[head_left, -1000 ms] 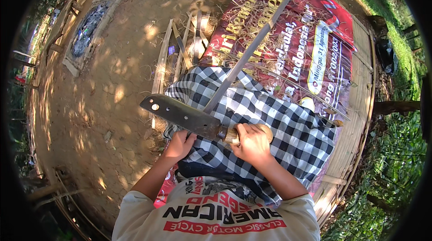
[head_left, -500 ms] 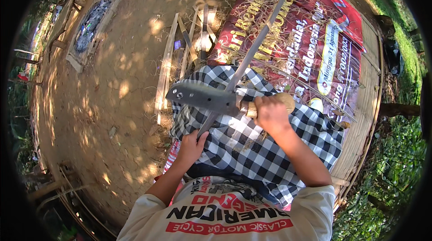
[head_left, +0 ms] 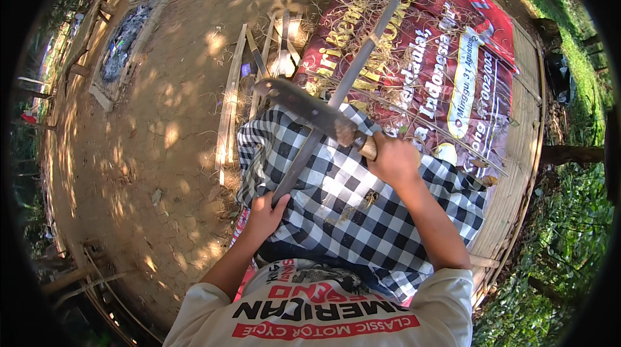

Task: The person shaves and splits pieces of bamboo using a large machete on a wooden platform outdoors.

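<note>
My left hand (head_left: pixel 264 214) is wrapped round the near end of a long, narrow grey-brown strip (head_left: pixel 362 55), which looks like bamboo or wood. It runs slantwise away from me to the far right. In my right hand (head_left: pixel 396 159) is the wooden handle of a machete (head_left: pixel 304 106), its broad dark blade lying across the strip with the tip to the far left. The blade is slightly blurred and hides part of the strip; whether it touches the strip I cannot tell. A black-and-white checked cloth (head_left: pixel 336 182) covers my lap under both hands.
A dark red printed banner (head_left: pixel 427 81), strewn with thin curled shavings (head_left: pixel 349 17), covers much of the slatted bamboo platform (head_left: pixel 508 172) on the right. Pale wooden strips (head_left: pixel 231 101) lie on the dirt ground (head_left: pixel 174 153) ahead left. Farther left is a framed ash pit (head_left: pixel 129 33).
The machete has swung so that its tip points farther away from me, and my right hand has moved slightly outward. My left hand still grips the strip.
</note>
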A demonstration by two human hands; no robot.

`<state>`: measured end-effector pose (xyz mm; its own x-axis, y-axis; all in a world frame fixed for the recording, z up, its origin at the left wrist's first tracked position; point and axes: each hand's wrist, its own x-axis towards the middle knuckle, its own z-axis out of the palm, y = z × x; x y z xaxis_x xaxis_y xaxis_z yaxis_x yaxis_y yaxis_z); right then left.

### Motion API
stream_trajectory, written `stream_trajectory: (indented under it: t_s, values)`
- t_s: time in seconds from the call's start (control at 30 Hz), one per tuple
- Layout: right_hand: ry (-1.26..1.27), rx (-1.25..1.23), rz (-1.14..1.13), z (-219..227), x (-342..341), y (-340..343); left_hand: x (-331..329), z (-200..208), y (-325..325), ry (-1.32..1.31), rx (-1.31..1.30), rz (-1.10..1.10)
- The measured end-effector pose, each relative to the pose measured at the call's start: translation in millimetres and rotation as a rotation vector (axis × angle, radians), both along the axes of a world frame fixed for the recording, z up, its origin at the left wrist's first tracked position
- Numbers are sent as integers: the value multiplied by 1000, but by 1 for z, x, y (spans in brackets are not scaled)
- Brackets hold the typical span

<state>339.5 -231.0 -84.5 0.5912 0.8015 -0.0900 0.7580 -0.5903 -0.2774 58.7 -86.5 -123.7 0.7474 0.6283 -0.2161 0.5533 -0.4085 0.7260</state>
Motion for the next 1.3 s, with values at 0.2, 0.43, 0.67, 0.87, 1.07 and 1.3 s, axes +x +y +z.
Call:
stream_trajectory:
  t_s: [0.2,0.43,0.67,0.87,1.07,1.3]
  values:
    - [-33,206,388,-11,-31,26,-6,-7,10,-3,-114,-15]
    - [190,158,234,33,-28,-3,-5,-1,33,120,-413,-95]
    - [777,440,-163,66,-6,-48,-12,-9,35,118,-389,-88]
    - [1057,542,-473,65,24,-61,-18,1,46,124,42,-170]
    - [1244,631,-653,33,7,-68,-18,-5,57,155,28,-210]
    - [1294,694,-733,15,-16,-70,-22,-22,64,129,37,-263]
